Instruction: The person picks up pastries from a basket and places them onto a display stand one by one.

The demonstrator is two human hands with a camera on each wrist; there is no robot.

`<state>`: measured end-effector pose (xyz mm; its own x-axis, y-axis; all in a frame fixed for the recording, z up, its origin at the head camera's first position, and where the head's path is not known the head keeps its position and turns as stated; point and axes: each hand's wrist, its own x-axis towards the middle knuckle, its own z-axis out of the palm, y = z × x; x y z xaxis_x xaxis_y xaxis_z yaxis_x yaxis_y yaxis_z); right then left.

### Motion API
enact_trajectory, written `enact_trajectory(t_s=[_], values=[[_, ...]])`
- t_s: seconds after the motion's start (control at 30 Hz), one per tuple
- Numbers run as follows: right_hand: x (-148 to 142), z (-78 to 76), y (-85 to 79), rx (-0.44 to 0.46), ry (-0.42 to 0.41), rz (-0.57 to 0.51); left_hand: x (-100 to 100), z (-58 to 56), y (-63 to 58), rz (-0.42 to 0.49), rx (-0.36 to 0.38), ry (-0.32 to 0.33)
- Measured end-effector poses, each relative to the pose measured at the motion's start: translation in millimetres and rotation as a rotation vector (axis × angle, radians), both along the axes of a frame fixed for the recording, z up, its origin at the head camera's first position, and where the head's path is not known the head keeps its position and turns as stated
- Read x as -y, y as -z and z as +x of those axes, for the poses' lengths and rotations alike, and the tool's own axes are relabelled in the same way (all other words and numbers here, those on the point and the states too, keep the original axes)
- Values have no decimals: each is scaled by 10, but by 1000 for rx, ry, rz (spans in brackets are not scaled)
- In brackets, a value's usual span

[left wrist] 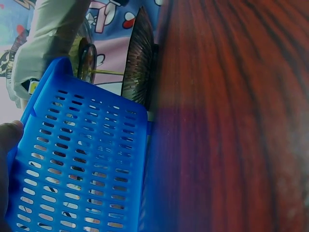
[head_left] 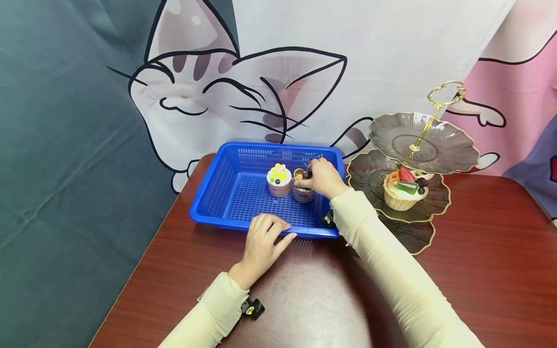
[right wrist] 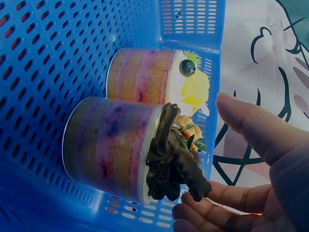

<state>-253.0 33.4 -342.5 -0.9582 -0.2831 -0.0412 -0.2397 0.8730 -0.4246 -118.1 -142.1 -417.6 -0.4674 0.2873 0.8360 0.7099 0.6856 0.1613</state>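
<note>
A blue plastic basket holds two clear cups of layered cake. One cake cup has a yellow-and-white topping with a blueberry. Beside it, the other cake cup carries dark chocolate-like decoration and small orange pieces. My right hand reaches over this second cup; in the right wrist view its thumb and fingers are spread apart around the topping, fingertips close to the dark decoration. Whether they touch it I cannot tell. At the basket's near rim my left hand grips the edge, fingers over the top and thumb outside.
Right of the basket stands a tiered stand of scalloped dark plates with gold edges and a gold handle. A fruit-topped cupcake sits on its middle plate. The reddish-brown table meets a cat-printed cloth behind.
</note>
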Motion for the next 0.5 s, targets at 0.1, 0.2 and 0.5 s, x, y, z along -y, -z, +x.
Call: enact_trajectory(t_s=[0.1, 0.2, 0.5], values=[[8, 3, 0, 6, 2, 27, 3, -1, 2, 1, 3, -1], [13, 1, -3, 11, 7, 46, 2, -3, 4, 0, 4, 1], [25, -32, 43, 59, 15, 91, 3, 3, 0, 6, 7, 3]])
